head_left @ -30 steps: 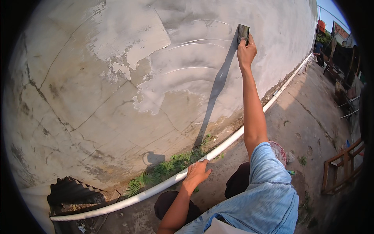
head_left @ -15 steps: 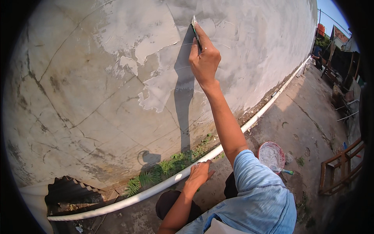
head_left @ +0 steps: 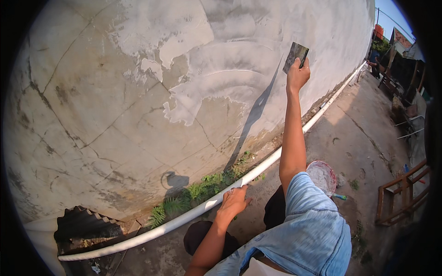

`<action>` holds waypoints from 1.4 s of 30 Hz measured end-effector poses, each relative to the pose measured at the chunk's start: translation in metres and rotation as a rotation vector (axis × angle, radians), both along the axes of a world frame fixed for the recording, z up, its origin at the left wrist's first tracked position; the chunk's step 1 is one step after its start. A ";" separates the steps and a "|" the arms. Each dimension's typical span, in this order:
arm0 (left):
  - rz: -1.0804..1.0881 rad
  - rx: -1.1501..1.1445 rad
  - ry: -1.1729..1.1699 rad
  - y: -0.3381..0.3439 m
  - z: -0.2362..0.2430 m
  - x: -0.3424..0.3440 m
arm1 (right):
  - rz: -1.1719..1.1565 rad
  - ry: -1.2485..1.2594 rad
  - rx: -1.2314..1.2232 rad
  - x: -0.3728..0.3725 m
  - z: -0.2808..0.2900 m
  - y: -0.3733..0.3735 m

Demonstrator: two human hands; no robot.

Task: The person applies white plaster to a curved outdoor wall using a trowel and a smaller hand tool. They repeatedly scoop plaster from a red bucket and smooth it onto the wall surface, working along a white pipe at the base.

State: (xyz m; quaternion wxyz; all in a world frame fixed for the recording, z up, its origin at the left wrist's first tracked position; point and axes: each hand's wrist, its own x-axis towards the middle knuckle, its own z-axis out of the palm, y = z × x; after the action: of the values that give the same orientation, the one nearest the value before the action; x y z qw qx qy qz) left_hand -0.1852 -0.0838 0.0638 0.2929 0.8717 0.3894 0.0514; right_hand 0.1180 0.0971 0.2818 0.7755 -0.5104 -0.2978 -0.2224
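Note:
My right hand (head_left: 298, 76) is closed around a dark, flat rectangular putty scraper (head_left: 294, 56) up at the wall, its broad face turned toward me. Pale wet plaster (head_left: 230, 80) covers the wall left of the scraper in curved streaks, with a ragged lower edge over bare grey cement. Lower down, my left hand (head_left: 234, 202) hangs beside the white pipe (head_left: 193, 214), thumb apart from the fingers and nothing visible in it. Whether its fingertips touch the pipe I cannot tell.
A round tub of white paste (head_left: 321, 178) stands on the ground by my right side, a green-handled tool (head_left: 338, 196) at its rim. Ferns (head_left: 198, 191) grow along the wall's foot. A brown wooden frame (head_left: 401, 195) lies farther right. The wall (head_left: 106, 115) is cracked at left.
My right hand has swept right and somewhat down with the scraper, which has turned from edge-on to face-on. Curved streaks now mark the plaster behind it. My left hand has barely moved.

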 end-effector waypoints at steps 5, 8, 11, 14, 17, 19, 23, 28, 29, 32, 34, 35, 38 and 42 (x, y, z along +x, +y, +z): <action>-0.020 0.071 -0.025 0.001 -0.012 0.000 | 0.067 -0.004 -0.099 0.010 -0.006 0.017; -0.037 0.078 -0.039 0.001 -0.005 -0.001 | 0.102 -0.033 -0.088 -0.030 0.007 0.006; -0.032 0.106 -0.038 0.000 -0.008 -0.003 | 0.121 -0.089 -0.075 -0.084 0.021 0.003; -0.045 0.131 -0.111 0.001 -0.013 -0.006 | 0.181 -0.232 -0.047 -0.147 0.036 -0.011; -0.038 0.083 -0.115 -0.001 -0.024 -0.002 | 0.192 -0.447 0.066 -0.196 0.041 -0.008; -0.055 0.031 -0.076 0.001 -0.011 -0.001 | 0.141 -0.612 0.151 -0.233 0.036 -0.006; -0.046 0.057 -0.112 0.000 -0.018 -0.006 | 0.192 -0.891 0.033 -0.308 0.013 -0.040; -0.026 -0.001 -0.081 -0.004 -0.017 -0.019 | 0.211 -0.931 0.222 -0.283 0.022 -0.045; -0.043 -0.025 -0.068 -0.005 -0.014 -0.019 | 0.197 -0.817 0.260 -0.261 0.037 -0.038; -0.019 0.028 -0.144 -0.007 -0.021 -0.025 | 0.083 -0.489 0.116 -0.210 0.071 -0.016; -0.030 0.027 -0.163 -0.007 -0.013 -0.022 | -0.011 -0.525 0.100 -0.206 0.079 -0.006; -0.024 0.027 -0.168 -0.006 -0.011 -0.024 | -0.047 -0.539 0.094 -0.211 0.080 -0.002; -0.017 0.026 -0.186 -0.009 -0.013 -0.019 | -0.031 -0.707 0.164 -0.250 0.064 -0.002; -0.050 -0.035 -0.098 -0.007 -0.013 -0.027 | 0.058 -0.953 0.084 -0.309 0.023 -0.028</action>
State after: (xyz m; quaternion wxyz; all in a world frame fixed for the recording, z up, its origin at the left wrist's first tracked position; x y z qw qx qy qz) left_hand -0.2122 -0.0907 0.0507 0.3282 0.8722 0.3538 0.0797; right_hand -0.1906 0.0696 0.3050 0.5783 -0.3113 -0.6251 -0.4217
